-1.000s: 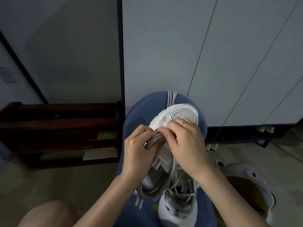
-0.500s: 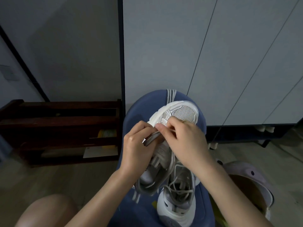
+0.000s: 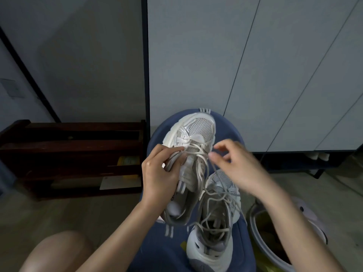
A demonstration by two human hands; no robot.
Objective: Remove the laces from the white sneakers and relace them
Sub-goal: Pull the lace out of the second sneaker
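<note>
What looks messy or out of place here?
Mostly the laces. The second sneaker, lying on the blue seat, has its lace pulled loose and tangled across its opening. The held sneaker sits tilted in the left hand, while the right hand pinches its slack lace. Nothing looks damaged or spilled.

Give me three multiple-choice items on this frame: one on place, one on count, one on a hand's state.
1. Where does the second sneaker lie?
A. on the wooden rack
B. on the blue seat, nearer the person than the held sneaker
C. in the bin

2. How many sneakers are in view?
A. one
B. two
C. three

3. What is the left hand doing?
A. gripping the held sneaker's side
B. hanging idle
C. resting flat on the floor

Key: 1 B, it rests on the blue seat below the held sneaker. 2 B, one held, one lying. 3 A, its fingers curl round the upper.
</note>
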